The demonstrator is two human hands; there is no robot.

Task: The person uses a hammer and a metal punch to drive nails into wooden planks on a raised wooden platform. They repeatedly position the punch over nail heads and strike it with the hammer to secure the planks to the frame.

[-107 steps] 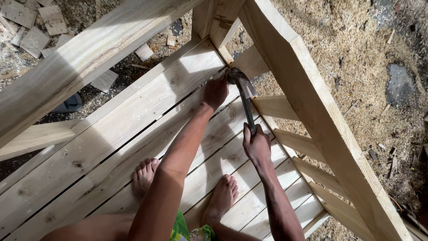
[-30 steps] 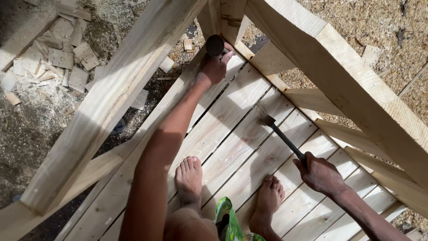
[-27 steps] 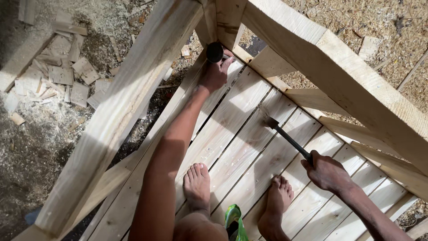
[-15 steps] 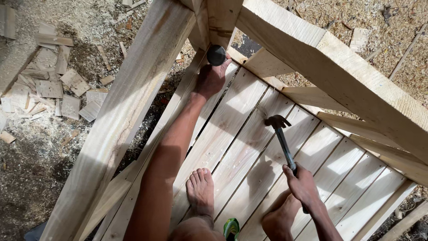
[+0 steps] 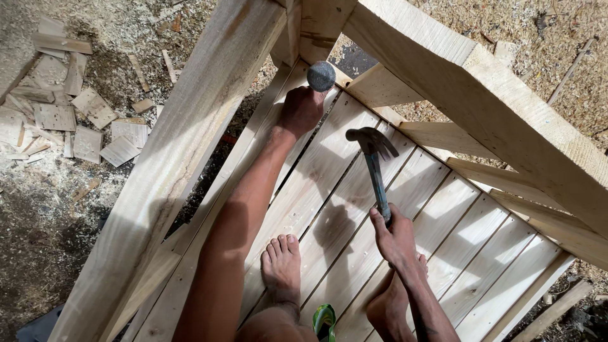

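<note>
The person's trunk and upper arms are cut off by the near edge of the view, and the right foot (image 5: 389,304) is partly hidden behind the right forearm. Whatever the left hand (image 5: 301,109) grips is mostly covered by its closed fingers; only a round grey head (image 5: 321,75) shows above the fist, and what tool it belongs to cannot be told. Two hands and two bare feet are in view, the left foot (image 5: 282,263) flat on the pale slatted boards (image 5: 481,240). One claw hammer (image 5: 373,166) is seen: dark metal head with a curved claw, a blue-green shaft, its grip end swallowed by the right hand (image 5: 396,237), whose fingers wrap tightly around it. The hammer stands near the middle of the scene, head pointing far, raised over the boards, just right of the left fist. Thick pale beams (image 5: 183,152) frame the platform on left and right. Many small wood offcuts (image 5: 95,126) lie scattered on the sawdust ground at far left.
</note>
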